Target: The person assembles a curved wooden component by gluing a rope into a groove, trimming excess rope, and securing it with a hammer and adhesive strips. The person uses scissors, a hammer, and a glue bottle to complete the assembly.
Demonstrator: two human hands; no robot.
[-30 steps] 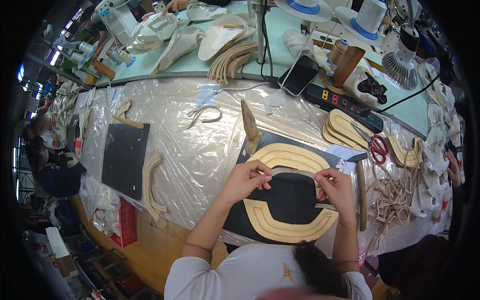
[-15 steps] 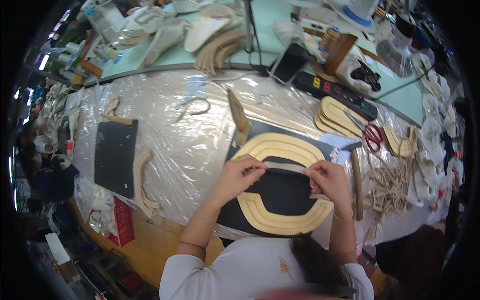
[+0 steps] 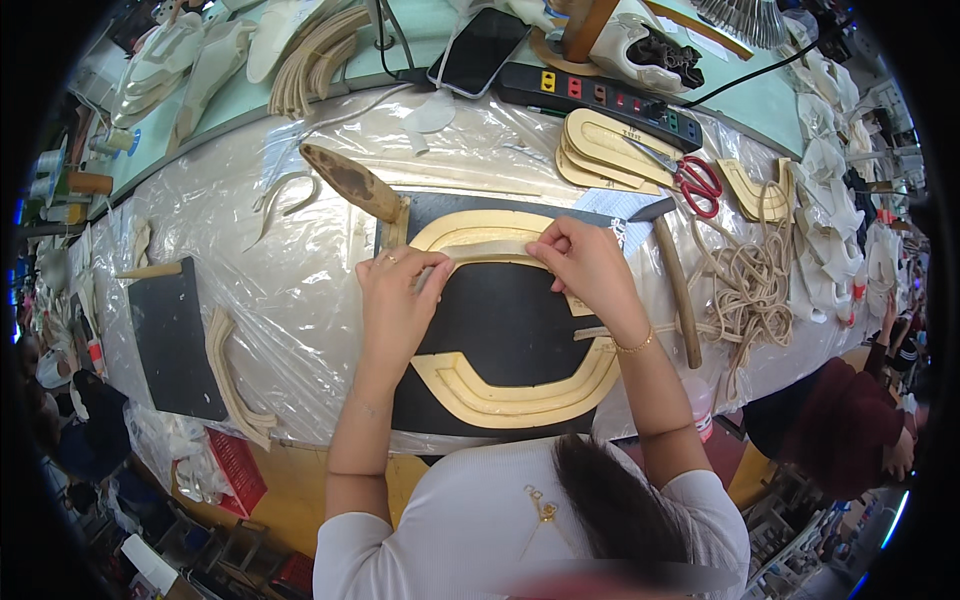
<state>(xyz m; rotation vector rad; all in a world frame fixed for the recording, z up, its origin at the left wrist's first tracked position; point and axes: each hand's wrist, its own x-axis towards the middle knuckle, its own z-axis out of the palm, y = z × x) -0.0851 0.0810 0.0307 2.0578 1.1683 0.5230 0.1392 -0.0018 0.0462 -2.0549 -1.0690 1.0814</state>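
A narrow pale strip [image 3: 492, 249] is stretched between my hands along the upper of two pale-yellow U-shaped pieces. My left hand [image 3: 398, 295] pinches its left end, and my right hand [image 3: 585, 262] pinches it near the right end. The upper U-shaped piece [image 3: 500, 221] and the lower U-shaped piece [image 3: 515, 408] face each other on a black board [image 3: 515, 320], both grooved along their curve. Part of the upper piece is hidden behind my hands. A beige cord end [image 3: 592, 333] reaches onto the board beside my right wrist.
Around the board lie a pointed wooden tool [image 3: 352, 182], a hammer [image 3: 680, 290], red-handled scissors [image 3: 697, 185], yellow flat pieces [image 3: 610, 140] and tangled cord [image 3: 750, 285]. A power strip [image 3: 600, 105] and phone [image 3: 480, 50] sit behind. Another black board [image 3: 178, 340] and beige strips [image 3: 232, 375] are left.
The view has shifted, so the table things appear further left and higher. Both hands still hold the strip, now closer along the upper piece's curve.
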